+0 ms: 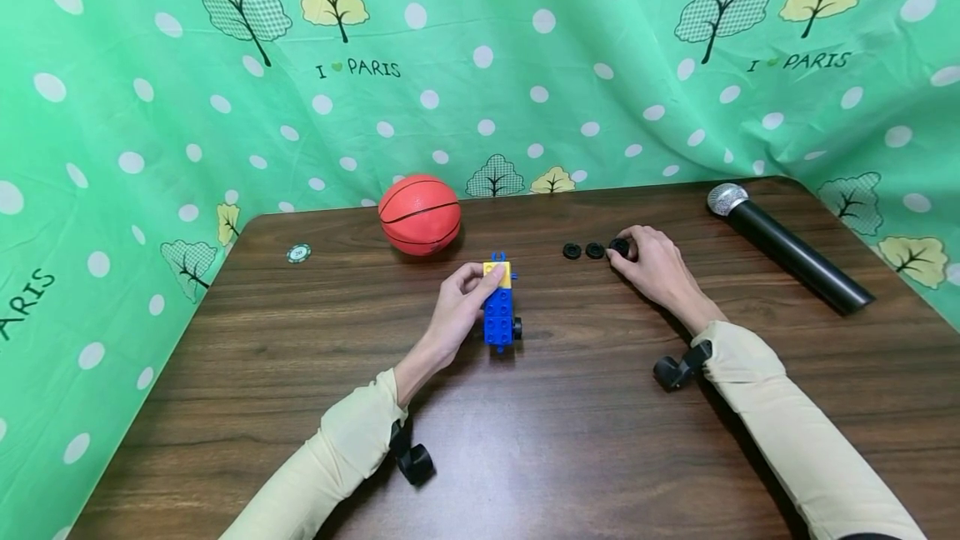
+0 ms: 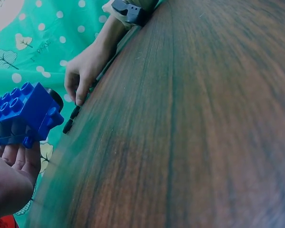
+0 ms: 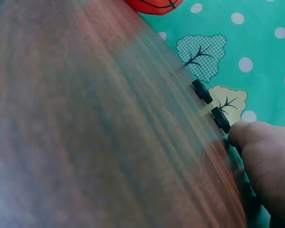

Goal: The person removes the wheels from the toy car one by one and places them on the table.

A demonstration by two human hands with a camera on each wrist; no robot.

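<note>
My left hand (image 1: 454,312) grips a blue and yellow building-block toy car (image 1: 498,317) above the table, thumb on its yellow end. One black wheel (image 1: 517,328) sits on the car's right side near the close end; bare blue pegs stick out elsewhere. In the left wrist view the studded blue body (image 2: 31,111) appears tilted above the palm. Over at the right, my right hand (image 1: 660,267) has thumb and fingers around a loose black toy wheel (image 1: 619,246), partly hidden by them. Two more loose wheels, a middle one (image 1: 595,251) and a left one (image 1: 572,251), lie beside it.
A red toy basketball (image 1: 420,215) sits at the back of the wooden table (image 1: 555,440). A round chip (image 1: 298,253) lies at the far left. On the right rests a black microphone (image 1: 795,252). Behind hangs a green dotted cloth (image 1: 480,123).
</note>
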